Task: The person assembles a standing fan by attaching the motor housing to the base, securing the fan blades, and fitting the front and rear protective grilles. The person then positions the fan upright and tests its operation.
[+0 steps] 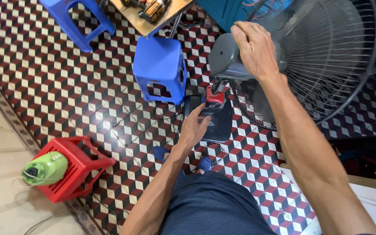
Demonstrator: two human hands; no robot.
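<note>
A grey stand fan with a wire grille (327, 56) tilts in front of me. My right hand (254, 47) grips the top of its grey motor housing (223, 61). My left hand (195, 126) holds a red and black cordless screwdriver (214, 99), its nose pointing up at the underside of the motor housing. The fan's dark base (220, 124) rests on the tiled floor just behind the tool.
A blue plastic stool (159, 65) stands left of the fan, another blue stool (77, 19) at the top left. A red stool (77, 167) lies tipped at lower left with a green tool (44, 169) on it. A wooden board with tools (151, 11) sits at the top. Cables trail across the floor.
</note>
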